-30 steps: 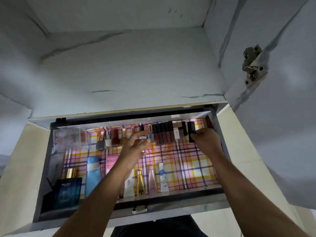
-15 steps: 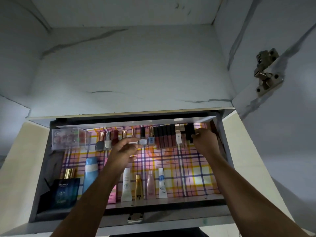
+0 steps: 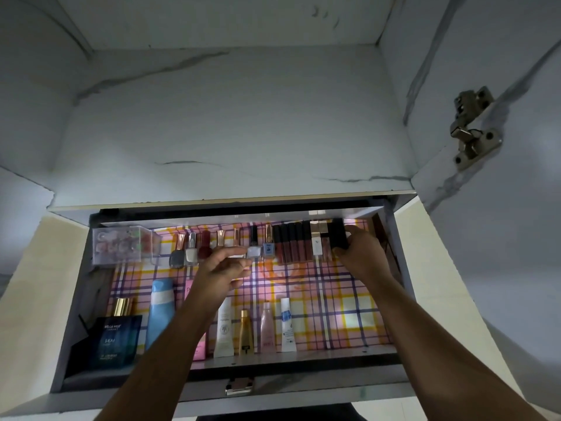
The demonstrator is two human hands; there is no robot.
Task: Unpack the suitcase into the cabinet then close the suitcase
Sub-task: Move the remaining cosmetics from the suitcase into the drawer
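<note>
Head view: both my arms reach up into the open drawer (image 3: 391,358) with the plaid liner (image 3: 334,302). My right hand (image 3: 362,256) is at the far right, fingers curled round a black tube (image 3: 339,237) at the right end of the far row of lip tubes (image 3: 296,243). My left hand (image 3: 223,270) hovers mid-drawer, fingers loosely bent and spread, holding nothing, its fingertips just beside a pale nail polish bottle (image 3: 253,252). Further nail polish bottles (image 3: 191,253) stand to the left along the far row, and a clear plastic box (image 3: 124,246) is at far left. Near row: dark blue perfume box (image 3: 117,340), light blue bottle (image 3: 161,311), white tube (image 3: 224,329), gold bottle (image 3: 246,332), pink bottle (image 3: 267,328). Cabinet hinge (image 3: 472,132) is upper right. No suitcase in view.
</note>
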